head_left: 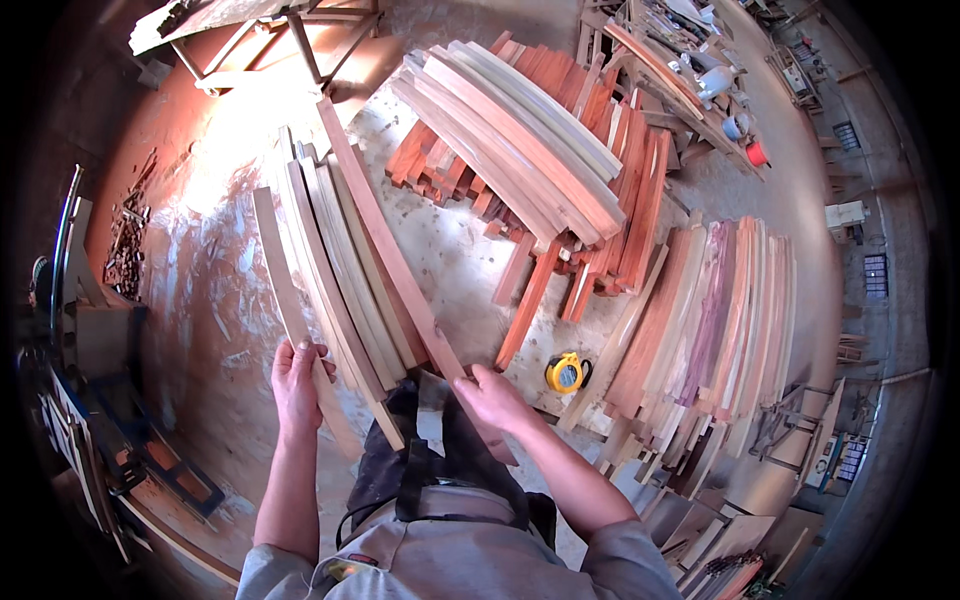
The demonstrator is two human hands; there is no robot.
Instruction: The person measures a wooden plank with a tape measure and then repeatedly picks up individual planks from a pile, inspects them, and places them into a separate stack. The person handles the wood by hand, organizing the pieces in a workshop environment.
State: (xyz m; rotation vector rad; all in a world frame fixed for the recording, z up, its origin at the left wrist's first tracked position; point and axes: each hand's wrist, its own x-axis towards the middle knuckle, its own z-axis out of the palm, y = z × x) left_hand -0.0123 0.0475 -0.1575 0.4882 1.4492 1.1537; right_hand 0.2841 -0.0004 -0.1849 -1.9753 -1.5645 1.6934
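We see the left hand [298,382] closed around a narrow pale plank [279,270], thumb on top, while the right hand [490,398] grasps a long reddish-brown plank [390,240] near its lower end. Between the two planks lies a row of wooden strips [345,270] — side by side, pointing away from us. Beyond the right hand we find a tape measure [566,373] (a yellow one), then stacked boards [700,310] — and, farther forward, pale lumber [520,150] atop red timbers [640,200].

Gap between plank [387,240] and stacked boards [515,140]
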